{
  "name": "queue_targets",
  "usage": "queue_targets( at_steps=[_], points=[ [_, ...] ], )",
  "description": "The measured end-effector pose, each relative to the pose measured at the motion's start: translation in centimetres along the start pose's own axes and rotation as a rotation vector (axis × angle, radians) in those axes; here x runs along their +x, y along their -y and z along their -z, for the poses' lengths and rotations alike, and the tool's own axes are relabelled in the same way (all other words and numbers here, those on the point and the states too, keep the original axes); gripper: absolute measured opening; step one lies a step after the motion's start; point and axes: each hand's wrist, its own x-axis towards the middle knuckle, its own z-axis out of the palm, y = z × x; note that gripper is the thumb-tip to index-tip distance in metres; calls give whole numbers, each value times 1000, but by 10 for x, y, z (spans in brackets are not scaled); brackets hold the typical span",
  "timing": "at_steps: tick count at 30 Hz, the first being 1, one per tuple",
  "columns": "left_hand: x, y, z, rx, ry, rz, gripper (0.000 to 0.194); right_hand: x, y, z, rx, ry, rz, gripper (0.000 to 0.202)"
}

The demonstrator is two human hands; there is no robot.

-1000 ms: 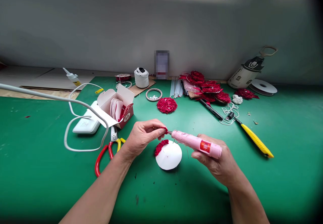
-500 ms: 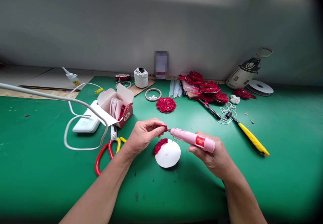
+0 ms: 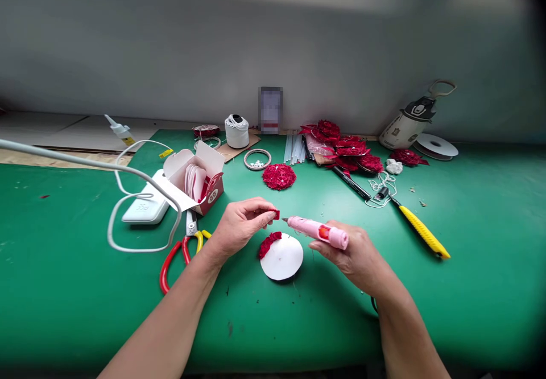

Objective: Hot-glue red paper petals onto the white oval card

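Note:
A small red fabric piece (image 3: 277, 214) is pinched between the thumb and fingers of my left hand (image 3: 243, 225). My right hand (image 3: 356, 254) is wrapped round a pink hot glue gun (image 3: 313, 228), whose metal nozzle points left, just short of the fabric piece. Below the two lies a white disc (image 3: 284, 258) on the green table, its upper left edge covered by gathered red fabric (image 3: 269, 244). Farther back rests a round red fabric flower (image 3: 279, 176).
Red-handled scissors (image 3: 186, 252) and an open box (image 3: 212, 194) lie left, beside a white power bank (image 3: 145, 209) with a looping cable. A yellow cutter (image 3: 424, 232), black marker (image 3: 352, 183), more red flowers (image 3: 352, 145), glue sticks (image 3: 295, 147) and a bottle (image 3: 405, 126) stand right and behind.
The glue gun's nozzle has drawn back from the red fabric piece, leaving a small gap. My left hand still pinches the piece, which now shows more of its flat face.

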Motion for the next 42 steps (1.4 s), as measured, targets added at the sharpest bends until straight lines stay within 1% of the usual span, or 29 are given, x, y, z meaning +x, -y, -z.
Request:
queue_targets(
  at_steps=[4,7,10,13,16,20,22,26,31,38,42],
  points=[
    [0,0,5,-104,28,65,16,1,2,6,71,-13,7,29],
    [0,3,6,-141,40,100,16,2,9,13,114,43,16,34],
    [-1,3,2,-105,45,158,16,-1,15,17,159,100,13,38],
    [-3,0,-5,-38,41,189,17,-8,17,16,185,144,-18,38],
    [-4,-2,-10,24,35,211,19,-15,13,13,220,216,-62,39],
    [-3,0,-15,109,28,264,20,-21,5,11,275,378,-131,44],
    [-3,2,-18,122,24,270,21,-21,2,11,280,415,-159,43],
    [-5,0,-25,131,16,281,21,-18,-5,8,314,382,-176,37],
    [-10,-2,-30,198,4,222,19,-12,-11,2,366,388,-165,38],
    [-10,20,-36,278,-39,174,16,-8,-15,2,393,376,-292,43],
    [-10,26,-34,295,-64,194,17,-6,-15,1,414,387,-261,44]
  ],
)
